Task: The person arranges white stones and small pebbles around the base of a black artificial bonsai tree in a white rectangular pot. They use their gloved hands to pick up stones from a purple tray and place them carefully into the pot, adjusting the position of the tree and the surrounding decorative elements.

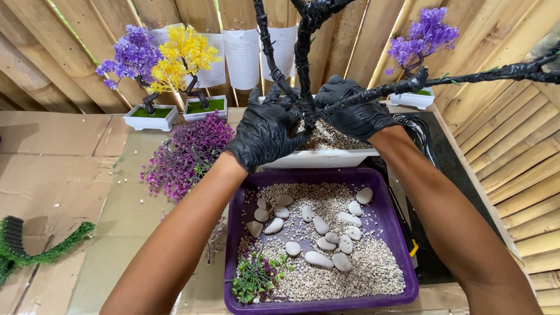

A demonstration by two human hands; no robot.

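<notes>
Black wrapped tree trunk with bare black branches stands in a white rectangular pot filled with small gravel, at the far edge of the bench, just behind the purple plastic tray. My left hand, black glove, has its fingers curled against the trunk base on the left, touching it; can't tell if they close fully around it. My right hand, also gloved, has fingers wrapped on the trunk base where a long branch runs off right. Tray holds beige gravel, smooth white pebbles and a small green-purple plant sprig. Loose magenta foliage clump lies left of the pot. Finished purple tree and yellow tree stand in small white pots near the bamboo wall.
</notes>
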